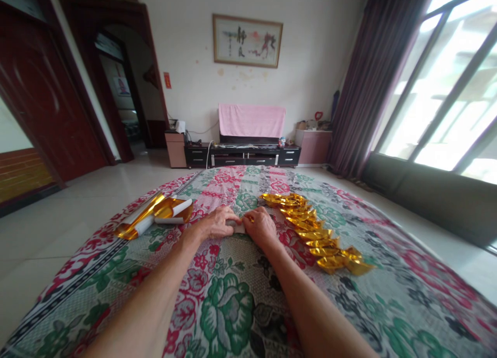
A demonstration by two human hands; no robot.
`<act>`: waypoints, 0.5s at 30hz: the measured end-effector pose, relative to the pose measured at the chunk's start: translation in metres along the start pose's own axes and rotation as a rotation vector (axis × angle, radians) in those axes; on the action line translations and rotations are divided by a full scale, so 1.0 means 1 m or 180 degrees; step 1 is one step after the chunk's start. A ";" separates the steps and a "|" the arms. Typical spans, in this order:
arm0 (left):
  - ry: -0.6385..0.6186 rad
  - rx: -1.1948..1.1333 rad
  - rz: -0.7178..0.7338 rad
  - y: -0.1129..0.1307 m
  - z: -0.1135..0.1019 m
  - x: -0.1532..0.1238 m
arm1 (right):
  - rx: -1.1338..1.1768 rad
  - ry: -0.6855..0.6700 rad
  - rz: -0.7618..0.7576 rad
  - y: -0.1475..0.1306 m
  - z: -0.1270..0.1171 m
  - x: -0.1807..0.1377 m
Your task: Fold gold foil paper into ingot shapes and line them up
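Note:
Both hands meet over the middle of the flowered cloth. My left hand [220,222] and my right hand [261,225] have their fingers closed on a small piece of folded paper [238,227], white on the side that shows, with a bit of gold at the right fingertips. Much of the paper is hidden by the fingers. To the right lies a row of several folded gold paper ingots [310,226], shiny and boat-shaped. Left of my left hand, curled gold foil sheets [155,215] with white backs rest on the cloth.
The flowered cloth [227,311] covers a wide surface with a rounded far edge. Beyond it stands a low black cabinet [248,153] with a pink cloth [252,119] draped over a flat object. A purple curtain [382,73] hangs beside the window at right.

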State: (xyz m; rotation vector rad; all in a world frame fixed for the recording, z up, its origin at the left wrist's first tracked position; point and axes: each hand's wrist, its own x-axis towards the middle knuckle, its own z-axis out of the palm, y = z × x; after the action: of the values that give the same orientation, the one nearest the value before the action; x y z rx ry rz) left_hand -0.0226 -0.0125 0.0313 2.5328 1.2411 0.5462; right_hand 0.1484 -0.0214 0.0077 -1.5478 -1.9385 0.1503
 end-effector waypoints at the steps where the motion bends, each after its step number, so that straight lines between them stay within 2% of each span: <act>1: 0.0048 -0.0010 0.0019 0.000 0.001 0.000 | -0.0009 -0.0002 -0.0009 0.001 0.000 0.000; 11: 0.0342 0.0018 0.0124 -0.008 0.009 0.003 | -0.0076 0.0015 -0.0289 0.003 0.000 0.001; 15: 0.0338 -0.0036 0.0095 -0.008 0.008 0.003 | -0.0003 -0.0427 -0.0627 0.005 -0.011 0.007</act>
State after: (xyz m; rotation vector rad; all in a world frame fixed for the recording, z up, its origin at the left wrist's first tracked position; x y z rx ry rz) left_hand -0.0228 -0.0059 0.0215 2.5461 1.2337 0.7009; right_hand 0.1572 -0.0165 0.0169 -1.3679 -2.1834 0.1728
